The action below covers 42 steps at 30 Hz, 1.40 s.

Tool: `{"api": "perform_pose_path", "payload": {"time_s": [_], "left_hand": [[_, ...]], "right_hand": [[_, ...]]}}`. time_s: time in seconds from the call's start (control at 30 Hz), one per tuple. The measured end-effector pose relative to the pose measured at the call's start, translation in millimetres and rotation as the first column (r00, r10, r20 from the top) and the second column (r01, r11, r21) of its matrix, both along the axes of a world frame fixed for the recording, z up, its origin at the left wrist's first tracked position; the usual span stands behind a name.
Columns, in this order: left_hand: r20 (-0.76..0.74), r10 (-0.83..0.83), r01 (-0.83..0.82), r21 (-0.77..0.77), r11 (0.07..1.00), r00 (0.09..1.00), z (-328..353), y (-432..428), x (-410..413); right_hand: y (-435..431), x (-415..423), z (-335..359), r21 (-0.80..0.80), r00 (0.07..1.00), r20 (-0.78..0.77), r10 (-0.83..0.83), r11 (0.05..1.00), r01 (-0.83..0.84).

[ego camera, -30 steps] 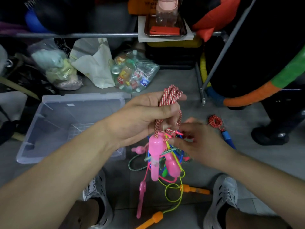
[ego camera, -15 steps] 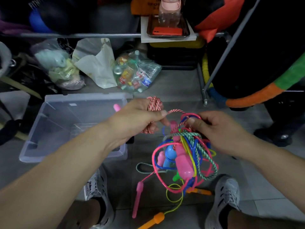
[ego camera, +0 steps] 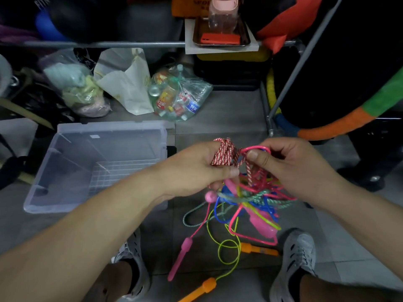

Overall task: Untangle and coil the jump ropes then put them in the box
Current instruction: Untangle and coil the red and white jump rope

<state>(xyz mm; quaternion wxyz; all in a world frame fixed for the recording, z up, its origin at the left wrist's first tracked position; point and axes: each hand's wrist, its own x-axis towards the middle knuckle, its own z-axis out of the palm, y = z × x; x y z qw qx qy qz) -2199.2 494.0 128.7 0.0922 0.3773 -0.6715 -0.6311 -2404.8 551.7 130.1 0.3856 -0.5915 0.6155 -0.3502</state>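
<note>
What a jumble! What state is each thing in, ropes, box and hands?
Red-and-white rope: partly coiled, gripped by left hand.
Rope tangle: knotted, hanging under the hands.
Right hand: pinches a pink loop.
Plastic box: lid off, no rope inside.
Orange handle: lying on floor.

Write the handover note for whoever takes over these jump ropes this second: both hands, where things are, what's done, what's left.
Left hand: grips the red-and-white rope coil; a strand of it runs on into the tangle.
Right hand: pinches a pink cord loop at the top of the tangle, which hangs between the shoes.
Clear box: on the floor to the left, open, no rope in it.
Floor: orange handles and a pink handle trail from the tangle.
Done: red-and-white rope mostly coiled.
Left: free it, box it, then separate, coil and box the rest.
</note>
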Motion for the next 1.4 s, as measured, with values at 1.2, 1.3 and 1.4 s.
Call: {"api": "perform_pose_path", "payload": {"time_s": [1.2, 1.3, 1.4], "left_hand": [[-0.145, 0.219, -0.217, 0.027, 0.976, 0.965, 5, 2, -8], [-0.085, 0.149, -0.156, -0.083, 0.984, 0.985, 5, 3, -9], [-0.113, 0.17, -0.182, -0.111, 0.977, 0.979, 3, 3, -10]], "right_hand": [[-1, 11, 6, 0.159, 0.966, 0.237, -0.109, 0.985, 0.072], [-1, 10, 6, 0.196, 0.941, 0.321, -0.111, 0.979, 0.049], [0, 9, 7, 0.214, 0.93, 0.362, -0.062, 0.977, -0.019]]}}
